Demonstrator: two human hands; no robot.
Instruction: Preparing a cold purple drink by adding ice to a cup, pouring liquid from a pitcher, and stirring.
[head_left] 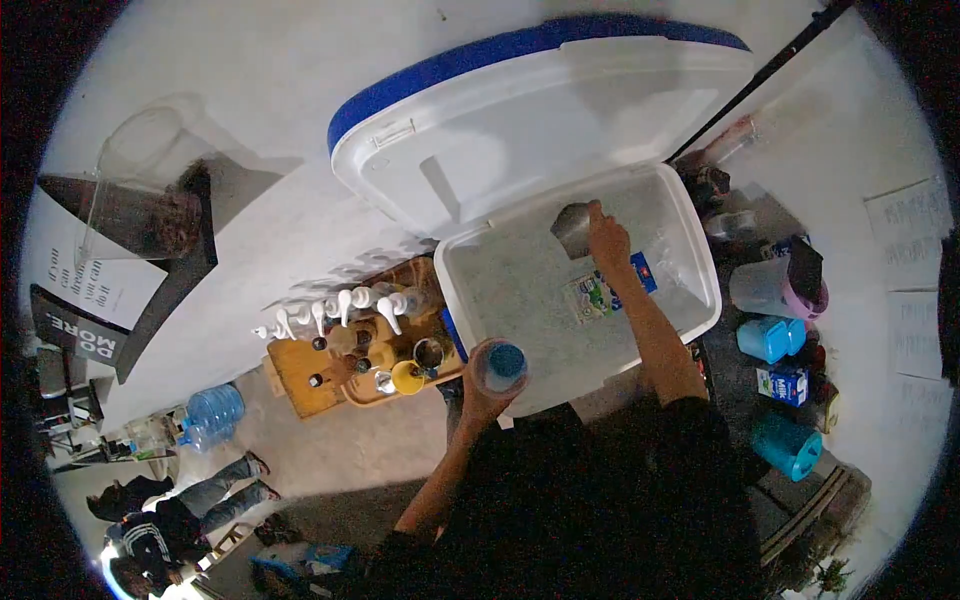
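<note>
We see a bed of pale ice inside the white cooler, a printed package lying on it nearer the cooler's right edge. Left of us, a wooden surface bears pump bottles along its wall-side edge. Right of us, a dark counter carries light-blue containers, a blue-and-white carton and a teal vessel along its wall-side edge.

Two hands, one scoop, one held cup, one cooler
</note>
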